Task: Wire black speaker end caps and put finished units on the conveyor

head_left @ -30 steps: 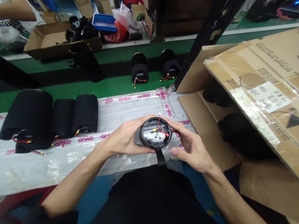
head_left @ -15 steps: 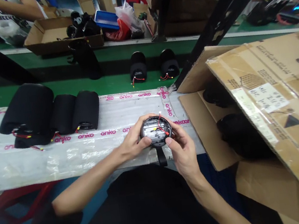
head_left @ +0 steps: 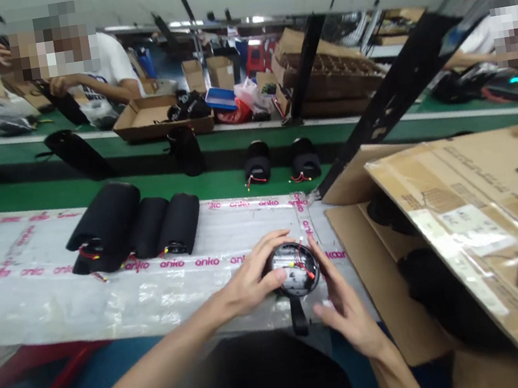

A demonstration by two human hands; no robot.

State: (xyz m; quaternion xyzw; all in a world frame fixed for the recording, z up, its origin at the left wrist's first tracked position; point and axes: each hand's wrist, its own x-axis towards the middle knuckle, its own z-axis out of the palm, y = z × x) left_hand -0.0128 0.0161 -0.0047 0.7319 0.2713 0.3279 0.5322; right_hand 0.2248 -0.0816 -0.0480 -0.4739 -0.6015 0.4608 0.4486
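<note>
A worker's left grip point(head_left: 255, 279) curls tight over the rim of a round black-rimmed housing point(head_left: 295, 269), while the right grip point(head_left: 346, 320) stands spread, fingers reaching up its far edge (whether they touch, one cannot tell from here). The risk is close at hand: loose red and yellow leads point(head_left: 305, 267) stand free on the face, where a snagging finger could tug a connector, and a fumble could drop the unit onto the slick plastic film point(head_left: 63, 314) covering the table. Held just above that film, the housing shows a pale, glossy face, apparently under a clear cover, with a black strap point(head_left: 299, 317) hanging below. Beside it lie black foam-wrapped cylinders point(head_left: 107, 223) and, at right, a cardboard box point(head_left: 388, 278). Farther off, smaller black rolls point(head_left: 257, 163) sit on a green table point(head_left: 95, 202), and a co-worker in a white T-shirt point(head_left: 111, 67) works beyond.
</note>
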